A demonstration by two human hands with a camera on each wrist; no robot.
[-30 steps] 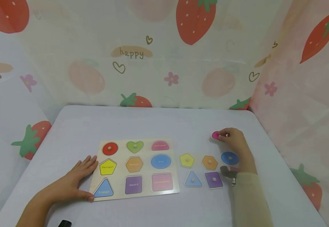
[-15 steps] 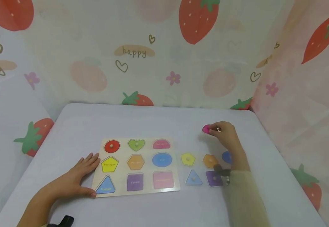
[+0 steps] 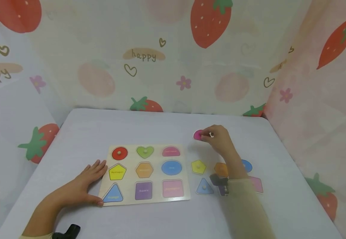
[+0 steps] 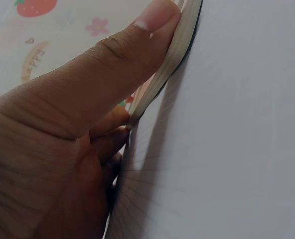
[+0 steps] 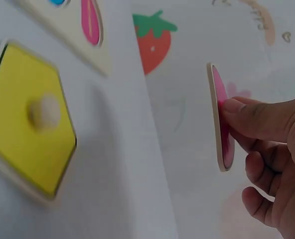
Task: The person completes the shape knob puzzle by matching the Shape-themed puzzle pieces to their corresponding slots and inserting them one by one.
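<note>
My right hand (image 3: 219, 139) pinches a magenta half-round puzzle piece (image 3: 197, 135) between thumb and fingers, raised above the table beyond the board's far right corner. In the right wrist view the piece (image 5: 213, 119) stands on edge, its knob hidden by the fingers. A cream shape puzzle board (image 3: 157, 191) lies flat; its red circle piece (image 3: 115, 154) and green heart piece (image 3: 140, 153) sit in their places with knobs showing. My left hand (image 3: 77, 187) rests at the board's left edge, fingers spread, and in the left wrist view its thumb (image 4: 132, 45) lies along that edge.
Right of the board lie a yellow pentagon piece (image 3: 196, 169), a blue triangle piece (image 3: 201, 190), an orange hexagon piece (image 3: 219, 169), a blue oval piece (image 3: 247, 166) and a pink rectangle piece (image 3: 257, 184). My forearm partly covers some. Strawberry-print cloth (image 3: 173, 66) walls the table.
My right hand has carried the half-round piece leftward and slightly toward the far side, toward the board. The left hand keeps its place on the board's edge; the view has shifted slightly.
</note>
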